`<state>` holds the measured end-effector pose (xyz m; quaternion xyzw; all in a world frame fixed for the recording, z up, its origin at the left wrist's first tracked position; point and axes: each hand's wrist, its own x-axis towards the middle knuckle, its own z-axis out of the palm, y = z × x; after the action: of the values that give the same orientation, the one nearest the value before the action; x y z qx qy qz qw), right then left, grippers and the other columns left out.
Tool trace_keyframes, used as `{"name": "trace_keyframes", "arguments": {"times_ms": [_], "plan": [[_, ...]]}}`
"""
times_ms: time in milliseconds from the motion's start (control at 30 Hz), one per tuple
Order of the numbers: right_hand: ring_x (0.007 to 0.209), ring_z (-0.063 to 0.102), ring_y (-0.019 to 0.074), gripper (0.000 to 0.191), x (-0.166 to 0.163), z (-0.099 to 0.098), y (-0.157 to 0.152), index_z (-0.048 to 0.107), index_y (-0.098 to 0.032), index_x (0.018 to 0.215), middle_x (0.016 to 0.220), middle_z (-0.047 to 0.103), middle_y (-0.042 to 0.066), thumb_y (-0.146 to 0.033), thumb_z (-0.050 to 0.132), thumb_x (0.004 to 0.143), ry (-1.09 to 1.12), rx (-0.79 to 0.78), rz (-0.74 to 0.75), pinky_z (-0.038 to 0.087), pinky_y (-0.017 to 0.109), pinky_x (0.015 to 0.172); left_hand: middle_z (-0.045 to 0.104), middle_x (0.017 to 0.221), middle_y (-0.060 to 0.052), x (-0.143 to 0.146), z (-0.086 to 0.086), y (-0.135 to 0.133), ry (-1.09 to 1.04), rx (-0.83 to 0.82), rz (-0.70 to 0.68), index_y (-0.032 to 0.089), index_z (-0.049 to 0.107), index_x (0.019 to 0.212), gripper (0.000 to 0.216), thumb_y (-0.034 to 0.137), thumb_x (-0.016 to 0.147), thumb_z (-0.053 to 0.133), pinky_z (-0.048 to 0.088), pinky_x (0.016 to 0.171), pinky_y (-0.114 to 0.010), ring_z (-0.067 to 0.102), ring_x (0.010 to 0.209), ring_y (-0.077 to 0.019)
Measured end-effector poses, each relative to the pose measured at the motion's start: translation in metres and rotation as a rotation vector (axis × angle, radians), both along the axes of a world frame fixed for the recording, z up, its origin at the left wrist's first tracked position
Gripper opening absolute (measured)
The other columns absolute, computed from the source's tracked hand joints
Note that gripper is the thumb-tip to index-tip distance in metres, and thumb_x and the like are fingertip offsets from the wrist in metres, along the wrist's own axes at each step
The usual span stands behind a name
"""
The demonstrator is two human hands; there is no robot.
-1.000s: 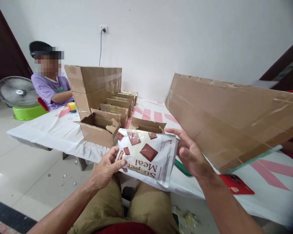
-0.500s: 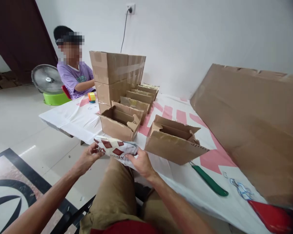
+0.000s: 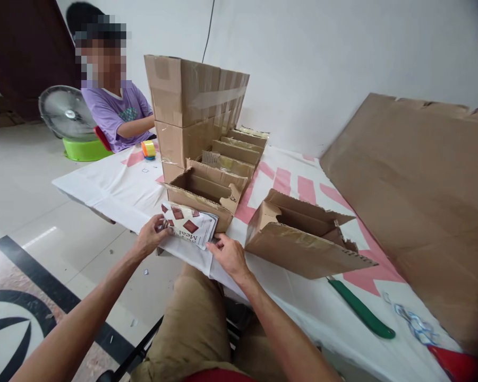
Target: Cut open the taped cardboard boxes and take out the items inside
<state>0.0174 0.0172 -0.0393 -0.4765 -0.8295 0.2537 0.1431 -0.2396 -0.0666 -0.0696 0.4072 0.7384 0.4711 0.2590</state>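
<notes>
A white packet (image 3: pixel 187 225) with dark red diamonds and the printed word "Meal" lies tilted at the table's near edge. It looks layered along its right side, but whether it is several packets I cannot tell. My left hand (image 3: pixel 153 234) pinches its left end, fingers curled. At the lower right corner, my right hand (image 3: pixel 230 257) holds it between thumb and fingers. Just behind the packet stands an open cardboard box (image 3: pixel 219 212), touching or nearly touching it. Another open cardboard box (image 3: pixel 298 249) is to the right of my right hand.
Taped boxes (image 3: pixel 171 101) are stacked behind, beside a row of open boxes (image 3: pixel 239 151). A green-handled tool (image 3: pixel 362 310) and a large cardboard sheet (image 3: pixel 414 175) are at right. Orange tape (image 3: pixel 147 149) lies at left, near a seated person (image 3: pixel 107 111) and a fan (image 3: pixel 67 114).
The packet has moved slightly up and toward the near open box, and its printed face now shows flatter. My right hand has slid down to its lower corner. The camera view has shifted.
</notes>
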Motion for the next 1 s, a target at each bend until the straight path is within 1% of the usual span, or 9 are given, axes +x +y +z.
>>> {"name": "trace_keyframes", "arguments": {"times_ms": [133, 233, 333, 400, 500, 567, 633, 833, 1000], "plan": [[0.08, 0.074, 0.0217, 0.024, -0.01, -0.003, 0.003, 0.076, -0.02, 0.086, 0.088, 0.082, 0.008, -0.04, 0.067, 0.095, 0.011, 0.004, -0.018, 0.036, 0.028, 0.065, 0.08, 0.11, -0.012, 0.005, -0.001, 0.009, 0.001, -0.013, -0.043, 0.016, 0.063, 0.124, 0.068, 0.056, 0.07, 0.069, 0.056, 0.09, -0.042, 0.074, 0.097, -0.0304], [0.08, 0.074, 0.0216, 0.022, -0.008, -0.006, 0.006, 0.075, -0.019, 0.083, 0.088, 0.082, 0.009, -0.035, 0.067, 0.095, 0.029, 0.011, -0.022, 0.035, 0.028, 0.065, 0.079, 0.107, -0.012, 0.009, -0.003, 0.015, 0.04, -0.03, -0.013, 0.015, 0.062, 0.127, 0.066, 0.055, 0.074, 0.065, 0.057, 0.091, -0.046, 0.074, 0.094, -0.0315], [0.08, 0.075, 0.0203, 0.017, 0.0, -0.009, 0.005, 0.076, -0.021, 0.084, 0.087, 0.082, 0.006, -0.032, 0.068, 0.094, 0.064, 0.011, -0.019, 0.038, 0.027, 0.066, 0.073, 0.123, -0.02, 0.02, -0.009, 0.007, 0.139, -0.003, 0.083, 0.012, 0.058, 0.135, 0.071, 0.052, 0.077, 0.065, 0.05, 0.105, -0.056, 0.068, 0.117, -0.0382], [0.08, 0.075, 0.0197, 0.012, 0.006, -0.012, 0.003, 0.076, -0.021, 0.092, 0.085, 0.082, 0.003, -0.031, 0.07, 0.093, 0.089, 0.014, -0.029, 0.041, 0.026, 0.069, 0.065, 0.137, -0.024, 0.031, -0.016, -0.004, 0.31, 0.113, 0.144, 0.011, 0.055, 0.141, 0.072, 0.05, 0.082, 0.065, 0.043, 0.114, -0.06, 0.058, 0.133, -0.0404], [0.086, 0.075, 0.0206, 0.018, 0.012, -0.017, -0.001, 0.074, -0.021, 0.103, 0.093, 0.081, 0.003, -0.032, 0.076, 0.089, 0.116, 0.034, -0.047, 0.045, 0.027, 0.075, 0.047, 0.157, -0.024, 0.048, -0.027, -0.016, 0.601, 0.317, 0.131, 0.017, 0.05, 0.149, 0.069, 0.046, 0.088, 0.068, 0.038, 0.119, -0.061, 0.044, 0.148, -0.0403], [0.094, 0.074, 0.0219, 0.024, 0.012, -0.02, -0.002, 0.072, -0.021, 0.106, 0.103, 0.08, 0.005, -0.033, 0.078, 0.087, 0.127, 0.054, -0.049, 0.047, 0.028, 0.08, 0.034, 0.165, -0.024, 0.054, -0.035, -0.013, 0.676, 0.359, 0.095, 0.021, 0.045, 0.154, 0.077, 0.045, 0.087, 0.073, 0.038, 0.119, -0.062, 0.035, 0.154, -0.0419], [0.1, 0.073, 0.0236, 0.025, 0.011, -0.021, -0.002, 0.071, -0.021, 0.105, 0.109, 0.078, 0.006, -0.034, 0.08, 0.085, 0.129, 0.075, -0.049, 0.049, 0.03, 0.085, 0.029, 0.167, -0.025, 0.054, -0.04, -0.004, 0.657, 0.354, 0.056, 0.021, 0.038, 0.159, 0.088, 0.045, 0.084, 0.077, 0.039, 0.119, -0.063, 0.032, 0.156, -0.0438], [0.104, 0.07, 0.0324, 0.029, 0.011, -0.021, -0.001, 0.067, -0.018, 0.1, 0.106, 0.073, 0.012, -0.037, 0.081, 0.083, 0.104, 0.137, -0.107, 0.051, 0.042, 0.092, 0.029, 0.167, -0.024, 0.046, -0.051, 0.017, 0.598, 0.322, -0.055, 0.021, 0.023, 0.166, 0.106, 0.046, 0.08, 0.08, 0.039, 0.12, -0.063, 0.031, 0.156, -0.0439], [0.12, 0.066, 0.0353, 0.04, -0.001, -0.031, 0.002, 0.062, -0.018, 0.11, 0.136, 0.064, 0.018, -0.033, 0.081, 0.079, 0.148, 0.19, -0.145, 0.051, 0.046, 0.098, 0.029, 0.167, -0.027, 0.049, -0.057, 0.025, 0.65, 0.287, -0.031, 0.018, 0.023, 0.165, 0.109, 0.047, 0.078, 0.081, 0.039, 0.119, -0.066, 0.031, 0.156, -0.0466]]}}
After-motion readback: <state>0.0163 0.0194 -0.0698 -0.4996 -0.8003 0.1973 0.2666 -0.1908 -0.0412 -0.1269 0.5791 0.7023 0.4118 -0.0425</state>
